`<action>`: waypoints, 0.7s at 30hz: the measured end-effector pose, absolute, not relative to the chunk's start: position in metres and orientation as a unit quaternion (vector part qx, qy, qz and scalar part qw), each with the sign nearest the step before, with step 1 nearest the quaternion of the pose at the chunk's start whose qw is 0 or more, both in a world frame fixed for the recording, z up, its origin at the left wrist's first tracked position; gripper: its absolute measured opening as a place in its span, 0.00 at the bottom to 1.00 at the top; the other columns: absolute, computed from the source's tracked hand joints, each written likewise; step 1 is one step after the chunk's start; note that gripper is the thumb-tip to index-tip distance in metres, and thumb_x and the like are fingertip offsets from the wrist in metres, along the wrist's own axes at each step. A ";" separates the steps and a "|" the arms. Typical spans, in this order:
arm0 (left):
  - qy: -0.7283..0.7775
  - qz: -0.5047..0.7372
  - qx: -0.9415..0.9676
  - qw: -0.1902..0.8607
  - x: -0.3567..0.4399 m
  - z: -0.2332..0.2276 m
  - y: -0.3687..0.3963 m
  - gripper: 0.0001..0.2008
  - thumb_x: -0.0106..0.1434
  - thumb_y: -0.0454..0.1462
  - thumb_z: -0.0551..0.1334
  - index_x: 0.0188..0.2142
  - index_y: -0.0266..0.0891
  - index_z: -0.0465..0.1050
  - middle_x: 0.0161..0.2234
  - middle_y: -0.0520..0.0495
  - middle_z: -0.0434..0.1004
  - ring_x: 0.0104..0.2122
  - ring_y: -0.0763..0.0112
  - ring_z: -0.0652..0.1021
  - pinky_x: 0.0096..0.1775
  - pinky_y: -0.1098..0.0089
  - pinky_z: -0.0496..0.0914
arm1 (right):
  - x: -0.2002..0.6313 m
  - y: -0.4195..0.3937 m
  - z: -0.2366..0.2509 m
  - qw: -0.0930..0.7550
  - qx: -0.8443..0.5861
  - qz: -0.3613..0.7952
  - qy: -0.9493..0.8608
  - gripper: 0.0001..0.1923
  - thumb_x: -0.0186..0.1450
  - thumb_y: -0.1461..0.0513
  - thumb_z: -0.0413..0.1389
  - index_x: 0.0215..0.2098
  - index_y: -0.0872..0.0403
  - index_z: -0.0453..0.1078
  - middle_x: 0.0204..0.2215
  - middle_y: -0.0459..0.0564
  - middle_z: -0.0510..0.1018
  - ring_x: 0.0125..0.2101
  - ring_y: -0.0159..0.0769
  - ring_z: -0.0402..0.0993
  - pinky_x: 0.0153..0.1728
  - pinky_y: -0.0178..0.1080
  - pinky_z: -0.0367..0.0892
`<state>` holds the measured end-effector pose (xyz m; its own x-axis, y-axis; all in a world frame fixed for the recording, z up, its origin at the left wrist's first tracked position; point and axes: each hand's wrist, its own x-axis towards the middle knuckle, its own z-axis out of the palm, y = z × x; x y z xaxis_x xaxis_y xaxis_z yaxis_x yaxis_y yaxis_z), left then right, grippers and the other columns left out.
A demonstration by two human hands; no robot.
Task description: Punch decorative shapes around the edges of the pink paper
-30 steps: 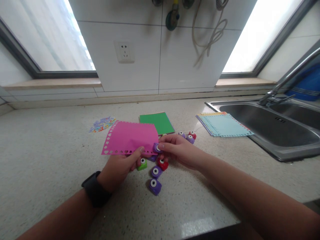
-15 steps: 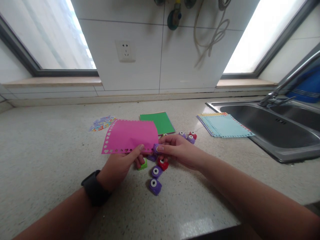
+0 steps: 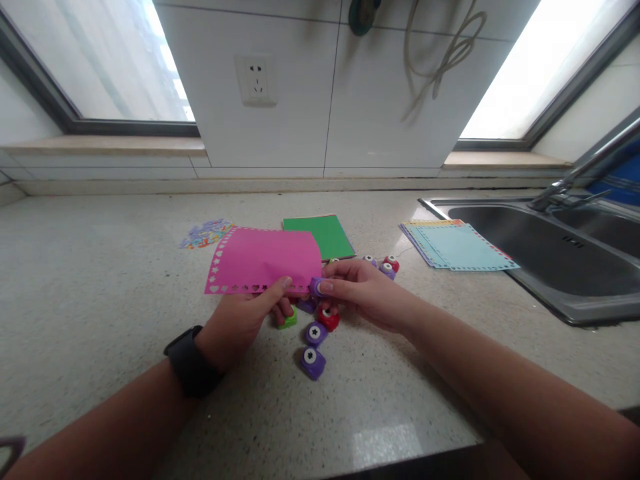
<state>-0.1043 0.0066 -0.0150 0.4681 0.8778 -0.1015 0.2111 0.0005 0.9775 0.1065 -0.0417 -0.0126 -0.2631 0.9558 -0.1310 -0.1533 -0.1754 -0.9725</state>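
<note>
1. Nearest on the counter (image 3: 100, 300), two loose purple punches (image 3: 313, 365) are seen, white buttons marked with star-like shapes.
2. Just beyond, a red punch (image 3: 330, 321) sits right; a green punch (image 3: 288, 322), left, is partly covered by the left fingers.
3. Pink sheet (image 3: 265, 257) is pinched at its near edge by the left hand (image 3: 246, 313), thumb on top. Black watch (image 3: 191, 363) is worn on that wrist.
4. Held punch (image 3: 315, 287), purple, is gripped by the right hand (image 3: 367, 295), thumb pressed on top, fingers drawn in narrow.
5. Key relation: held punch is placed at the sheet's near right corner, right of the left fingers; sheet's long axis runs left-right. Right hand is nearer that corner. Paper inside slot: cannot be told.
6. Farther: punch cluster (image 3: 388, 268) and pale blue sheet (image 3: 463, 248) on the right, green sheet (image 3: 327, 237) in the middle, paper cut-outs (image 3: 205, 235) on the left.
7. No brand, label or writing can be read.
</note>
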 end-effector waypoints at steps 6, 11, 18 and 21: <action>0.423 0.293 0.649 0.561 -0.105 -0.020 0.008 0.23 0.65 0.50 0.58 0.21 0.37 0.75 0.21 0.47 0.76 0.20 0.74 0.73 0.27 0.72 0.70 | 0.107 -0.042 -0.013 0.435 -0.421 0.638 -0.476 0.13 0.62 0.56 0.67 0.37 0.58 0.76 0.28 0.48 0.77 0.25 0.26 0.71 0.29 0.31 0.67; 0.424 0.294 0.654 0.554 -0.104 -0.020 0.009 0.23 0.65 0.50 0.58 0.21 0.37 0.75 0.21 0.48 0.76 0.20 0.74 0.72 0.27 0.73 0.69 | 0.107 -0.042 -0.013 0.433 -0.421 0.632 -0.485 0.13 0.62 0.56 0.67 0.37 0.57 0.75 0.28 0.48 0.77 0.25 0.27 0.71 0.27 0.32 0.68; 0.427 0.299 0.638 0.567 -0.104 -0.022 0.008 0.24 0.64 0.51 0.59 0.21 0.38 0.74 0.20 0.48 0.76 0.20 0.74 0.72 0.27 0.72 0.69 | 0.106 -0.042 -0.013 0.432 -0.428 0.616 -0.500 0.14 0.62 0.55 0.67 0.37 0.58 0.74 0.26 0.47 0.76 0.23 0.28 0.70 0.25 0.33 0.69; 0.429 0.294 0.640 0.566 -0.105 -0.024 0.009 0.24 0.64 0.52 0.59 0.20 0.38 0.74 0.20 0.48 0.76 0.21 0.74 0.72 0.29 0.72 0.69 | 0.105 -0.042 -0.012 0.440 -0.427 0.616 -0.495 0.15 0.60 0.55 0.68 0.35 0.58 0.74 0.25 0.46 0.77 0.22 0.27 0.71 0.24 0.33 0.70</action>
